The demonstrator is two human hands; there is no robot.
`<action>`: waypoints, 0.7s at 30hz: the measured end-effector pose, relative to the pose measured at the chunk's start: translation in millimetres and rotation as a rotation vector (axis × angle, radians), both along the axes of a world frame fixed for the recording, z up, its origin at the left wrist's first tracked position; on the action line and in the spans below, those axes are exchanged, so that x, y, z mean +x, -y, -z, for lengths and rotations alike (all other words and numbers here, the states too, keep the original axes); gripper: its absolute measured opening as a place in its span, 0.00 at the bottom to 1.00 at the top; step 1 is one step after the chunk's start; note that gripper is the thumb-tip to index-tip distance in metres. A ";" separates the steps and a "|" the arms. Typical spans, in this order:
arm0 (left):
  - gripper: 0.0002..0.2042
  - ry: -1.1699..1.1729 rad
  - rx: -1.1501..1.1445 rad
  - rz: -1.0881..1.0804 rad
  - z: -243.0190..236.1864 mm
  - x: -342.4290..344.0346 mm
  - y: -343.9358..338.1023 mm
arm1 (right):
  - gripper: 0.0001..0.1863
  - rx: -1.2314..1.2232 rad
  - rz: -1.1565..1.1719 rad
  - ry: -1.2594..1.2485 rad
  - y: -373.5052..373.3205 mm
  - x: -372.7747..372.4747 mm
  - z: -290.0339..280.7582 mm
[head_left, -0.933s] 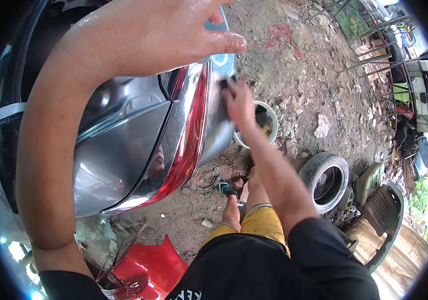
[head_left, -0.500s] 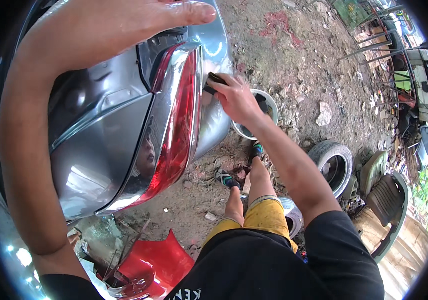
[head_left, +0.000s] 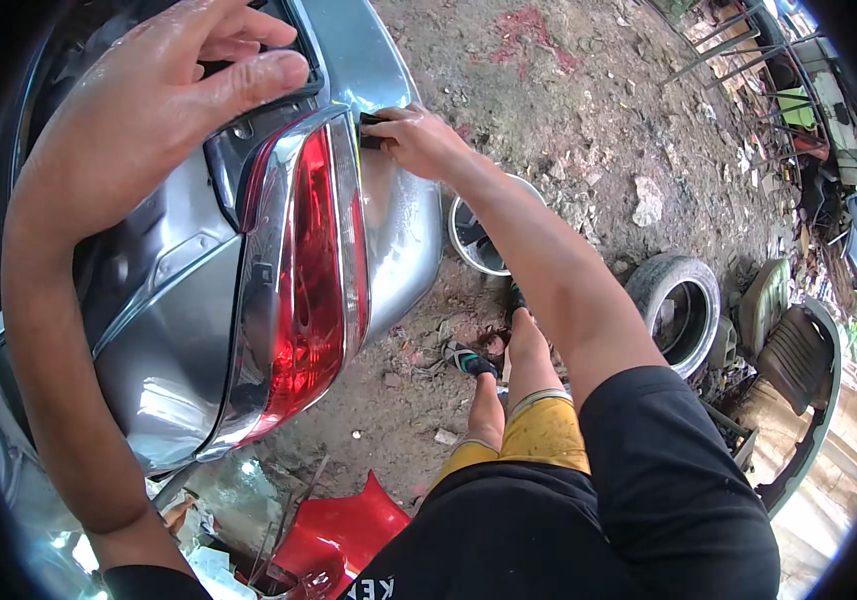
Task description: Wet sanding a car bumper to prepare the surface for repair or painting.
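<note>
Head view shows a person standing at the rear corner of a silver car (head_left: 189, 330), both bare hands up at the red tail light (head_left: 314, 290). The left hand (head_left: 164, 110) is cupped over the top of the light, fingers bent and pressing on the dark trim at its upper edge; nothing loose is held in it. The right hand (head_left: 419, 140) is closed round a small dark tool (head_left: 371, 130), whose tip sits at the seam between the outer edge of the light and the silver body panel. What kind of tool it is cannot be told from here, since the fingers cover most of it. In my judgement the step in hand is work on the outer seam of the light, with the left hand steadying the lens. The next move would call for a light, controlled push along that seam, as the painted edge lies touching the tool tip and would mark easily. Room to move is fair on the right side: bare dirt ground (head_left: 589, 110) lies open there, though a metal basin (head_left: 479, 235) stands just beside the person's foot and a tyre (head_left: 679, 310) lies near it. Low on the left, a red panel (head_left: 344, 535) and scrap crowd the ground under the bumper.
</note>
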State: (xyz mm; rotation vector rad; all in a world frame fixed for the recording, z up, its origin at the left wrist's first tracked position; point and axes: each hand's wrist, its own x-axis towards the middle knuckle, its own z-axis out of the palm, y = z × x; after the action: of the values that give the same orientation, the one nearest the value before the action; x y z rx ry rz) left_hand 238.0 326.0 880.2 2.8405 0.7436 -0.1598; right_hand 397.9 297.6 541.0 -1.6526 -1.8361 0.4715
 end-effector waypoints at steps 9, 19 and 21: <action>0.27 0.284 -0.004 0.074 6.4 -19.9 -2.5 | 0.22 0.001 0.021 -0.018 -7.7 1.0 -1.1; 0.33 0.163 -0.028 -0.039 18.9 -18.5 -19.8 | 0.17 -0.382 0.426 0.027 -14.0 -27.5 -20.0; 0.34 0.147 -0.018 -0.075 17.1 -26.2 -22.3 | 0.17 -0.366 0.414 -0.080 2.5 -48.9 -16.6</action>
State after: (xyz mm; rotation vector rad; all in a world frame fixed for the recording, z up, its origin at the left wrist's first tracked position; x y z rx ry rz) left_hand 211.9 348.3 863.1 2.7658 0.8104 0.0525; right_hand 349.0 295.0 557.6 -2.1583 -1.3504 0.7055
